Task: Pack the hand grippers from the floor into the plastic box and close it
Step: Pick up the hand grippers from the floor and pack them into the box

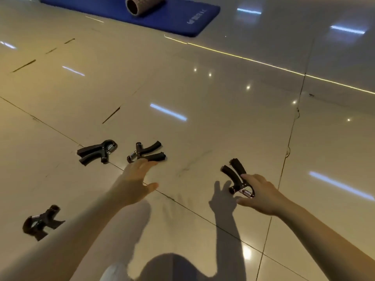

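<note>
Both of my hands are stretched out low over the glossy tiled floor (203, 88). My right hand (261, 194) is at the spring end of the rightmost hand gripper (236, 176): thumb and forefinger curl round its metal coil and black head, pinching it there, while its two padded handles point away from me, up and to the left. I cannot tell whether that gripper is off the tile or lying on it; its shadow and my hand's shadow fall just to the left.

My left hand (135, 182) is spread, fingers straight and reaching forward, thumb out to the right. Its fingertips (149, 163) touch or nearly touch the near edge of the middle hand gripper (147, 152), which lies flat with its handles splayed to the right and its coil to the left. I hold nothing with this hand.

Just to the left of that one lies a third hand gripper (97, 152), its handles pointing left and its spring toward the right, well apart from my fingers. A fourth hand gripper (41, 222) lies near the left edge of the view, beside my left forearm and closer to me than the others; it is blurred.

Far ahead, at the top of the view, a blue exercise mat (166, 16) lies on the floor with a brown foam roller (143, 5) resting on it. Ceiling lights reflect as bright streaks across the tiles.
</note>
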The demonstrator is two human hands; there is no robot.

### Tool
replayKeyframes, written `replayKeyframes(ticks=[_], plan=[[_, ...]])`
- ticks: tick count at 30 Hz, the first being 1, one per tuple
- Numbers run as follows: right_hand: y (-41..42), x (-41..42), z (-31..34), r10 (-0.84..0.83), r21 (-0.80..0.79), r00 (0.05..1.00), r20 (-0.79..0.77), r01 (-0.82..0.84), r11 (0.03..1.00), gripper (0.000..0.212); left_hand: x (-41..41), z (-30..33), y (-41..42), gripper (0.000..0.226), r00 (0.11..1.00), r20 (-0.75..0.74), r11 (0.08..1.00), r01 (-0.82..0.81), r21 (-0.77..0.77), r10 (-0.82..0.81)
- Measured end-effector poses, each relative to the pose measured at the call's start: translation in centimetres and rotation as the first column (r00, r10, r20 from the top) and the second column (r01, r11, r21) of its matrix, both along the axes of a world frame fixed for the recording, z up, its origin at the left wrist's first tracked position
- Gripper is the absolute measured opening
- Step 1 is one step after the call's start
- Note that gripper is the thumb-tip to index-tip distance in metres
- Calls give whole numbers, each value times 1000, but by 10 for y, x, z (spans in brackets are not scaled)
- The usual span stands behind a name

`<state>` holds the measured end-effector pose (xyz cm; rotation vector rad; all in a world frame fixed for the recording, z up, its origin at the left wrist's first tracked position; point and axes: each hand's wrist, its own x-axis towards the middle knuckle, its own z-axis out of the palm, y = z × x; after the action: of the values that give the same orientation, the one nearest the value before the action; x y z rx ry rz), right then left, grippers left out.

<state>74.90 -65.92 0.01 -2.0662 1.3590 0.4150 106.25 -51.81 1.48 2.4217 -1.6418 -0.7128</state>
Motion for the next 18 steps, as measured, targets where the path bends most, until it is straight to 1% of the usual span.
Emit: replayKeyframes(ticks=[2, 4, 6, 8, 11, 13, 15, 18], plan=[[-13, 8, -29, -25, 12, 999, -48, 25, 1000, 86, 11, -26, -10, 69, 999, 38, 997, 29, 71, -32], [-25, 15, -53, 1, -24, 991, -137, -4, 1000, 87, 21, -48, -19, 72, 994, 87, 990, 46, 137, -58], [-35, 19, -78, 32, -56, 971, -237, -47, 997, 88, 31, -69, -29, 73, 989, 136, 978, 36, 205, -65], [-38, 16, -102, 11, -45, 957, -288, -25, 999, 88, 42, -90, -43, 76, 987, 157, 972, 2, 235, -40], [-32, 9, -129, -13, -82, 951, -308, -13, 997, 82, 60, -118, -64, 79, 984, 177, 967, -51, 251, 6], [-30, 7, -137, -17, -104, 951, -309, -16, 994, 80, 67, -134, -73, 81, 977, 212, 953, -63, 297, -2], [-28, 7, -143, -12, -120, 945, -326, -28, 992, 79, 68, -145, -75, 87, 977, 212, 939, -71, 338, -2], [-25, 6, -150, -28, -121, 948, -318, -12, 993, 80, 67, -155, -72, 95, 976, 218, 948, -68, 310, -1]])
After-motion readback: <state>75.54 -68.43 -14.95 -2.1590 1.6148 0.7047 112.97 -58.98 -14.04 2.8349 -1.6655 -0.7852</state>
